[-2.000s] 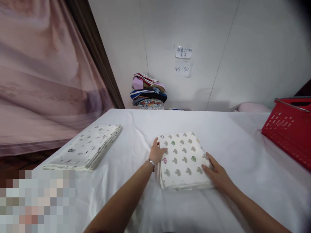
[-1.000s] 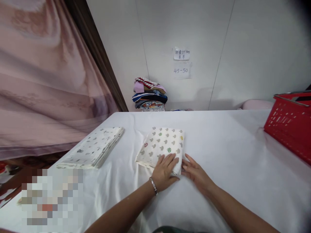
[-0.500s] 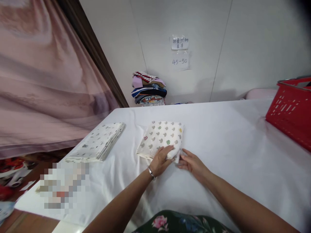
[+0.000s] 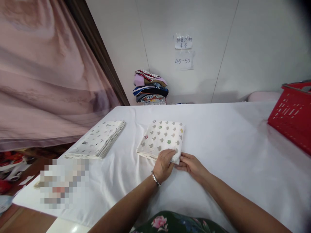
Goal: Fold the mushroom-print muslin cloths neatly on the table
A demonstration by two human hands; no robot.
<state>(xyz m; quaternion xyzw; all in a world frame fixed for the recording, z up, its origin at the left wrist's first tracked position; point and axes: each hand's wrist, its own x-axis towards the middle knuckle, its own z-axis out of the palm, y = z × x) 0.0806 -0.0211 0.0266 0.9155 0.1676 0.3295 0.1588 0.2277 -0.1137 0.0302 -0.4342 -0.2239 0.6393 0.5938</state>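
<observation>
Your left hand [image 4: 164, 165] curls partly over the near edge of the folded mushroom-print cloth [image 4: 161, 136] left of centre on the table [image 4: 223, 139], your right hand [image 4: 190, 165] half-closed at its near right corner, whether either pinches I cannot tell, and this probably light, soft fabric is best held by its stacked corners.

Cannot see the part of the mushroom-print cloth [image 4: 161, 136] covered by the left hand [image 4: 164, 165], nor tell the exact hold of the right hand [image 4: 191, 165] at the near corner, with fingertips partly hidden there. Can follow only partway the red basket [image 4: 291, 113], cut off by the right edge, the pink curtain [image 4: 48, 84], cut off at left and top, and the floral garment [image 4: 179, 223], cut off at the bottom. Cannot make out the contents of the pixelated patch [image 4: 64, 184], single objects in the far-left clutter [image 4: 12, 168], or the base of the cloth pile [image 4: 151, 89], hidden behind the white table [image 4: 230, 136].
</observation>
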